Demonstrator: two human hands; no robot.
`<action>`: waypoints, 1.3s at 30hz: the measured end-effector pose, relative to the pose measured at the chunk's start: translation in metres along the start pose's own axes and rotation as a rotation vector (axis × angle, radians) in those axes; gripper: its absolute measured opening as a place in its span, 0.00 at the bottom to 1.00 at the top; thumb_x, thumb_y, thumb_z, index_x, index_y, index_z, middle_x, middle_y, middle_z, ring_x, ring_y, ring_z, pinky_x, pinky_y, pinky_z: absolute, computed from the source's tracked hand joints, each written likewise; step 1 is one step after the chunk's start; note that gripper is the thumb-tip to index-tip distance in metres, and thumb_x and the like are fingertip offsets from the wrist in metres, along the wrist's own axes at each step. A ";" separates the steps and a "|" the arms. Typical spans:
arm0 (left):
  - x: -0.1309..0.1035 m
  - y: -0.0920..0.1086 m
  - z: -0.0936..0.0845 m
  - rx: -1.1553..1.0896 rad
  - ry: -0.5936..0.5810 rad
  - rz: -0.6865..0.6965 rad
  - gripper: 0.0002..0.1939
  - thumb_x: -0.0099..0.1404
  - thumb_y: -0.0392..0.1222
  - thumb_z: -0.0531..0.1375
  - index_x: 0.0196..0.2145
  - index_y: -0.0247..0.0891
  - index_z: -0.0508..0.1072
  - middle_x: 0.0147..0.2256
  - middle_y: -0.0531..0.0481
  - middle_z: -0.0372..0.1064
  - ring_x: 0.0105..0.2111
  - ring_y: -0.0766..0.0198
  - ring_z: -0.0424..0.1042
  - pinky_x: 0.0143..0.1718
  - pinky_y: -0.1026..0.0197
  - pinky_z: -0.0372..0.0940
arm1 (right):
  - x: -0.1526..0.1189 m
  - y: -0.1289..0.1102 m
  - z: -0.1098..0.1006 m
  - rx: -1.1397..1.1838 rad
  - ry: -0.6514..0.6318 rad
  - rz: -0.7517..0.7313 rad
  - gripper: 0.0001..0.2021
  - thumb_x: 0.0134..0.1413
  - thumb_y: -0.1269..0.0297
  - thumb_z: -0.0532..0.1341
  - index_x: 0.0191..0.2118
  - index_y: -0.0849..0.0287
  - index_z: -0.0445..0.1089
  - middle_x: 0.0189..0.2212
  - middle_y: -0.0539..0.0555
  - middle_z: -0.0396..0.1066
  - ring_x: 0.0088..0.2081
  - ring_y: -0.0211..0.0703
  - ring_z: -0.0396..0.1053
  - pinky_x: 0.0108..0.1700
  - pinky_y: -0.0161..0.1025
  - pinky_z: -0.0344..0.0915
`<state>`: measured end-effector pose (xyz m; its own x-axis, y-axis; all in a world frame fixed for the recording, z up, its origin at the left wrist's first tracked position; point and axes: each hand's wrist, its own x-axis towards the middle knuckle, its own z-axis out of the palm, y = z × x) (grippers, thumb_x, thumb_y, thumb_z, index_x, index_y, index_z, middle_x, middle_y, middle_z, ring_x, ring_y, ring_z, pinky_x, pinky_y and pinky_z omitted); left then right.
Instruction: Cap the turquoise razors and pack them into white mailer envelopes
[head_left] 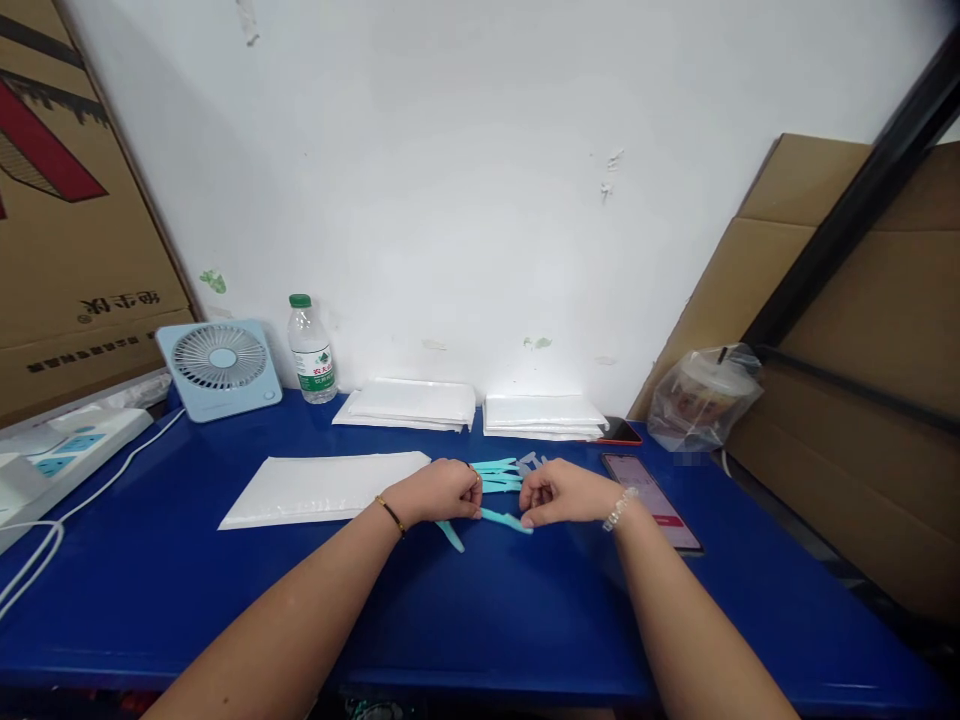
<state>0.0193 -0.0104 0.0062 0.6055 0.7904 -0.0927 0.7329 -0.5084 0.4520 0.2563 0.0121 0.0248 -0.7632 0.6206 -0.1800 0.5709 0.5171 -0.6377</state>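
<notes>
Left hand [454, 490] and right hand [566, 492] pinch opposite ends of 1 slim, turquoise, blade-shaped piece [506, 520].
It is just in front of flat turquoise strips [501, 478] clustered on the smooth blue tabletop [525, 620].

Smooth, satin-looking plastic: a turquoise stick [507, 520] between the left hand [450, 490] and right hand [571, 492].
Beside the left hand, the white mailer [315, 487] has glossy, faintly wrinkled film; beyond it, the water bottle [312, 352] is clear, shiny plastic. Beneath both hands, the blue tabletop [465, 620] is smooth with a soft sheen. Past the right hand, the smartphone [646, 485] looks glassy, the cardboard [847, 480] matt.
</notes>
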 end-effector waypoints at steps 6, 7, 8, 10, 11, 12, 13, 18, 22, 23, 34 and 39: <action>0.002 -0.002 -0.006 0.014 0.186 -0.014 0.09 0.57 0.47 0.58 0.30 0.39 0.72 0.28 0.52 0.70 0.28 0.66 0.66 0.25 0.66 0.53 | 0.006 0.010 0.003 0.068 0.071 0.019 0.11 0.48 0.58 0.59 0.29 0.61 0.69 0.22 0.50 0.70 0.19 0.33 0.64 0.22 0.30 0.60; 0.002 -0.004 -0.007 0.034 0.204 -0.014 0.08 0.57 0.46 0.58 0.30 0.39 0.72 0.28 0.52 0.69 0.29 0.65 0.66 0.26 0.66 0.53 | 0.006 0.013 0.002 0.055 0.090 0.017 0.10 0.49 0.60 0.59 0.29 0.62 0.69 0.22 0.50 0.70 0.19 0.33 0.65 0.22 0.30 0.60; 0.002 -0.006 -0.008 0.052 0.219 -0.021 0.08 0.57 0.46 0.58 0.30 0.39 0.72 0.28 0.52 0.69 0.29 0.65 0.66 0.26 0.66 0.53 | 0.006 0.017 0.001 0.038 0.112 0.023 0.09 0.49 0.61 0.58 0.28 0.62 0.70 0.22 0.50 0.70 0.19 0.34 0.65 0.22 0.30 0.60; 0.003 -0.012 -0.010 0.069 0.233 -0.062 0.08 0.58 0.46 0.57 0.29 0.39 0.72 0.28 0.52 0.69 0.29 0.64 0.66 0.26 0.65 0.53 | 0.006 0.027 -0.004 -0.013 0.191 0.070 0.08 0.49 0.63 0.57 0.28 0.62 0.70 0.21 0.51 0.70 0.19 0.34 0.65 0.22 0.30 0.60; 0.003 -0.015 -0.011 0.066 0.232 -0.088 0.09 0.57 0.46 0.57 0.30 0.39 0.72 0.29 0.52 0.69 0.29 0.64 0.66 0.26 0.65 0.53 | 0.006 0.031 -0.007 -0.049 0.241 0.102 0.08 0.49 0.63 0.57 0.28 0.62 0.70 0.20 0.51 0.70 0.20 0.35 0.65 0.23 0.30 0.60; 0.002 -0.018 -0.012 0.060 0.227 -0.109 0.10 0.56 0.47 0.58 0.32 0.40 0.72 0.30 0.52 0.69 0.30 0.64 0.66 0.26 0.65 0.53 | 0.006 0.035 -0.009 -0.089 0.292 0.131 0.09 0.49 0.63 0.57 0.28 0.62 0.71 0.20 0.51 0.70 0.21 0.36 0.66 0.24 0.31 0.59; 0.001 -0.019 -0.014 0.054 0.220 -0.123 0.12 0.54 0.49 0.60 0.35 0.40 0.71 0.31 0.52 0.69 0.30 0.64 0.67 0.26 0.65 0.54 | 0.006 0.038 -0.011 -0.131 0.341 0.150 0.09 0.48 0.62 0.58 0.28 0.61 0.71 0.21 0.52 0.71 0.22 0.37 0.67 0.25 0.32 0.60; -0.018 -0.018 -0.026 0.066 0.036 -0.101 0.21 0.41 0.51 0.67 0.34 0.43 0.74 0.35 0.53 0.68 0.32 0.62 0.67 0.27 0.66 0.55 | 0.005 0.032 -0.016 -0.262 0.491 0.137 0.10 0.48 0.61 0.59 0.35 0.59 0.73 0.30 0.53 0.74 0.30 0.41 0.68 0.32 0.35 0.60; -0.025 -0.008 -0.026 0.096 -0.163 -0.179 0.12 0.39 0.44 0.68 0.25 0.42 0.75 0.26 0.55 0.69 0.25 0.65 0.65 0.23 0.66 0.53 | 0.004 0.015 -0.012 -0.222 0.494 0.085 0.11 0.51 0.61 0.56 0.34 0.59 0.73 0.28 0.53 0.73 0.27 0.40 0.67 0.29 0.34 0.59; -0.023 -0.006 -0.024 0.091 -0.160 -0.160 0.10 0.41 0.43 0.67 0.25 0.42 0.75 0.25 0.56 0.69 0.24 0.66 0.65 0.24 0.66 0.53 | 0.004 0.010 -0.010 -0.190 0.476 0.067 0.11 0.52 0.60 0.56 0.34 0.59 0.73 0.27 0.53 0.73 0.27 0.39 0.66 0.29 0.34 0.59; -0.002 0.016 0.000 -0.113 0.153 0.059 0.10 0.64 0.45 0.50 0.34 0.39 0.68 0.27 0.54 0.67 0.26 0.68 0.63 0.26 0.67 0.54 | 0.012 -0.010 0.014 0.136 0.188 -0.069 0.12 0.50 0.57 0.60 0.36 0.60 0.72 0.26 0.51 0.72 0.23 0.36 0.69 0.27 0.32 0.64; -0.001 0.010 -0.003 -0.190 0.160 0.037 0.11 0.64 0.46 0.49 0.32 0.37 0.66 0.24 0.54 0.64 0.24 0.69 0.62 0.25 0.67 0.55 | 0.012 0.006 0.006 0.287 0.196 -0.020 0.14 0.49 0.56 0.59 0.37 0.62 0.71 0.24 0.52 0.73 0.24 0.38 0.71 0.26 0.32 0.65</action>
<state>0.0254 -0.0153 0.0134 0.5625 0.8245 0.0618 0.6309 -0.4764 0.6124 0.2483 0.0188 0.0144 -0.6850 0.7277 -0.0362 0.4269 0.3607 -0.8293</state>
